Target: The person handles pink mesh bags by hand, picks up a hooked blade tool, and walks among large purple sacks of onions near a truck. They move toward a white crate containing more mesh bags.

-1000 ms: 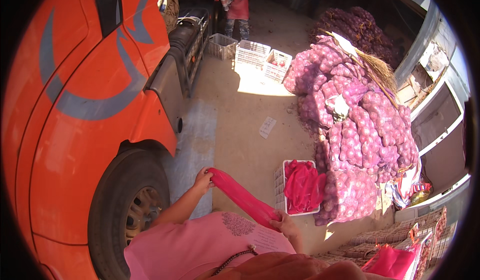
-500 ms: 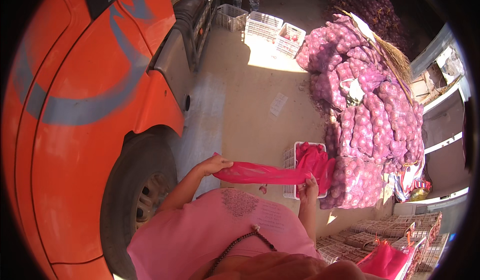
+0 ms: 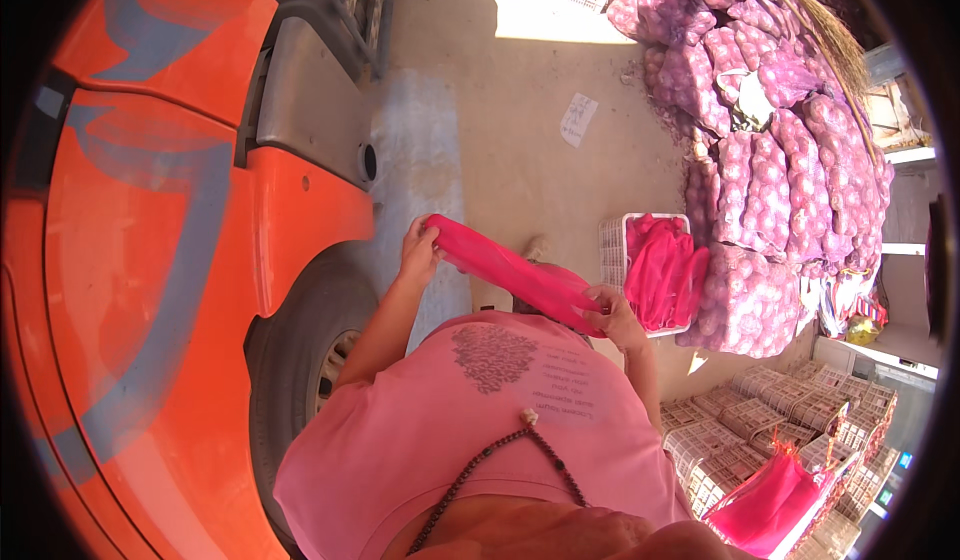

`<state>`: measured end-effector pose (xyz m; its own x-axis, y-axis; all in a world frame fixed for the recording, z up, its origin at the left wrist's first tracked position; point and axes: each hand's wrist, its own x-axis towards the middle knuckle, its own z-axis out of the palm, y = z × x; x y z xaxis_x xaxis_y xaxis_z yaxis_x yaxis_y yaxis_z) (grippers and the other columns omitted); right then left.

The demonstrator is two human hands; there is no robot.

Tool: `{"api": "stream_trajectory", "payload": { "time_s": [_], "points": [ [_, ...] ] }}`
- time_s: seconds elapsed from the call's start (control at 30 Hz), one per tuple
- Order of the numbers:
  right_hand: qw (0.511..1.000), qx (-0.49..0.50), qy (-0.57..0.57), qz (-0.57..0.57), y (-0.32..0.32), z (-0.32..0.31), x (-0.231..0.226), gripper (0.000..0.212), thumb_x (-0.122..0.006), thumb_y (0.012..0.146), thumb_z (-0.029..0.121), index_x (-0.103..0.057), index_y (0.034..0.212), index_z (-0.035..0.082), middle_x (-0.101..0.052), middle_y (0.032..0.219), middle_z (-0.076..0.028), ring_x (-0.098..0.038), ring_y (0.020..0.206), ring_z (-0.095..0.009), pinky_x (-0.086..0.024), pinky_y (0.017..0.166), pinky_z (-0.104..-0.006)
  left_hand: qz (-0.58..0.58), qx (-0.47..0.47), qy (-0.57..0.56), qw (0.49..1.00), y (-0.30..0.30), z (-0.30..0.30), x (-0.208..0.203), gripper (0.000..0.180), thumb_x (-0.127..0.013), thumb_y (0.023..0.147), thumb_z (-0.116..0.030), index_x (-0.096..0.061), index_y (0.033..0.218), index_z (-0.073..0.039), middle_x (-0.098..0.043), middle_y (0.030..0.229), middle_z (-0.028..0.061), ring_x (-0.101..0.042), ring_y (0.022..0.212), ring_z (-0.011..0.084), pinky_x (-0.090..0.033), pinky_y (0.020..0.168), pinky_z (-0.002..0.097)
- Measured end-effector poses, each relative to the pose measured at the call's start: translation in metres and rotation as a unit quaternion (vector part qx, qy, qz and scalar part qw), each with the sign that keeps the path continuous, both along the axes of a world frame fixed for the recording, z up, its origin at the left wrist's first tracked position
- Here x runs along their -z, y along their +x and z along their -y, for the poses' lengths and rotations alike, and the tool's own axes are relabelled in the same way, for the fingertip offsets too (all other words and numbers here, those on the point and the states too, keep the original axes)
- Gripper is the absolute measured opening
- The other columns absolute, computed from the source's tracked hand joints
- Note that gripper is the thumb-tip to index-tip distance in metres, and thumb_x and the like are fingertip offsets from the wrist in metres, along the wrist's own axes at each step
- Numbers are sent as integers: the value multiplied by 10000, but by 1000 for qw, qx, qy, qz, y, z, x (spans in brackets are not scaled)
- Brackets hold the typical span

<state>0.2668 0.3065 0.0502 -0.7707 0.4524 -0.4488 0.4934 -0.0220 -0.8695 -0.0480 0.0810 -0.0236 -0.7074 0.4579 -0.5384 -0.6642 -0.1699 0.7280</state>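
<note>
I hold a long pink mesh sack (image 3: 510, 272) stretched between both hands in front of my chest. My left hand (image 3: 420, 252) pinches its far end near the orange truck. My right hand (image 3: 612, 315) grips the near end beside a white crate (image 3: 612, 250) that holds more pink mesh sacks (image 3: 660, 270).
An orange truck (image 3: 180, 220) with a dark wheel (image 3: 310, 350) fills the left. A tall pile of filled pink onion sacks (image 3: 770, 130) stands at the right. Stacked empty crates (image 3: 770, 430) and another pink sack (image 3: 765, 505) lie at lower right. A paper scrap (image 3: 578, 120) lies on the concrete.
The view has tilted down and closer. The sack's right end has come away from the crate and now slants down toward my body; my left hand stays raised.
</note>
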Motion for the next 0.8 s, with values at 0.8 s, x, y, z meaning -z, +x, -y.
{"api": "stream_trajectory", "payload": {
  "time_s": [0.8],
  "points": [
    [940,-39,-338,-14,-555,-397,30,135,-513,889,103,-585,899,-10,-568,716,-36,-525,615,-109,-431,553,-236,60,-214,-59,973,-416,-273,13,171,-518,837,-56,-550,1005,-59,-605,844,47,-605,730,166,-522,604,282]
  ]
}}
